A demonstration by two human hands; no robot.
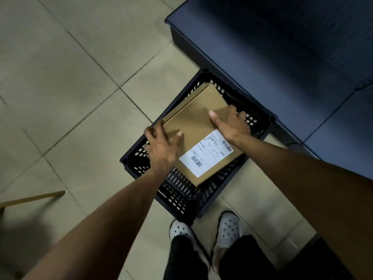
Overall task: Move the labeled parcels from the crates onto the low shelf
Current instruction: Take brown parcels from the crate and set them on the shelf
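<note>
Currently, labeled parcel (193, 126): over black crate (181, 197) at 12 o'clock, my left hand (161, 146) and right hand (232, 124) grip its side edges; not yet on low shelf (262, 37) at 2 o'clock.

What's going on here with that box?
A person holds a cardboard parcel by its sides, left hand on one edge, right hand on the other. It is over the black crate on the floor, white label facing up. The dark low shelf stands just beside the crate.
</note>
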